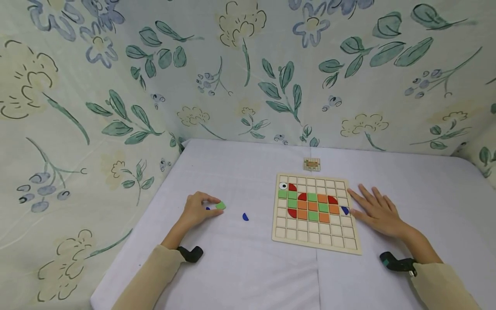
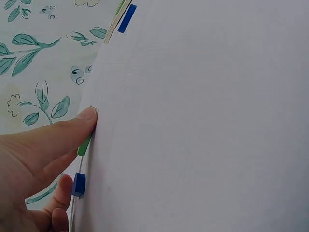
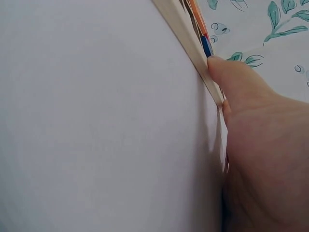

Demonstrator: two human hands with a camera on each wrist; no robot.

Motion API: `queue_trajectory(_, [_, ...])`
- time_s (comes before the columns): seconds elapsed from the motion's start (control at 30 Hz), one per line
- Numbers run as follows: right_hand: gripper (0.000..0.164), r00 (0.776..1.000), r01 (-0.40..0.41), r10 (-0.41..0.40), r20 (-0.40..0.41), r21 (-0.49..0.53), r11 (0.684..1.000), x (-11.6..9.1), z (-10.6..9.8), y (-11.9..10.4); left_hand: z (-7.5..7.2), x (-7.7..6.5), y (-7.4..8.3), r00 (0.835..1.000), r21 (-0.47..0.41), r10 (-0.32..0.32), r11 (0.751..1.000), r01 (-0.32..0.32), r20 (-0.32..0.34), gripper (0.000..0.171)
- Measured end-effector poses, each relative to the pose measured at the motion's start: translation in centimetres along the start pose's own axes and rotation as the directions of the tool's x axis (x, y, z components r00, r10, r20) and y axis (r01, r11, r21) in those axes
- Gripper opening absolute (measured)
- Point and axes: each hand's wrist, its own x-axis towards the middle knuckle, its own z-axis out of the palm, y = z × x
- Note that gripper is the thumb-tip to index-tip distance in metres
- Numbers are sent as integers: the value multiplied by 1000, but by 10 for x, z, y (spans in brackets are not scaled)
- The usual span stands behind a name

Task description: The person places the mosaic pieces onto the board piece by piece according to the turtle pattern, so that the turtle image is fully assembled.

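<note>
My left hand pinches a small flat green tile between thumb and forefinger, low over the table left of the board. In the left wrist view the thumb covers part of the green tile. Close by that hand lies a blue piece, partly hidden in the head view. My right hand rests at the right edge of a wooden grid board, fingers spread, thumb touching the rim near a blue piece. Green, orange and red tiles fill several middle squares, with an eye tile at upper left.
A blue half-round piece lies on the table between the left hand and the board. Behind the board is a small patterned card. White cloth covers the table, and floral fabric hangs behind and at the sides.
</note>
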Motion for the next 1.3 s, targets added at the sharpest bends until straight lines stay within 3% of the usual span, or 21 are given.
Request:
queue_trajectory(0.7, [75,1000,-8,8,2,9,1000,-1,-1,-1,-4,4,-1,993,-55,100,994,-96,67,28])
queue_trajectory(0.97, [76,1000,-10,10,7,9,1000,0,-1,0,1,11,29,979,-70,168,984,-161,111,27])
queue_trajectory(1.3, [75,1000,-16,16,1,2,1000,0,0,2,28,20,73,952,-145,234,967,-209,195,28])
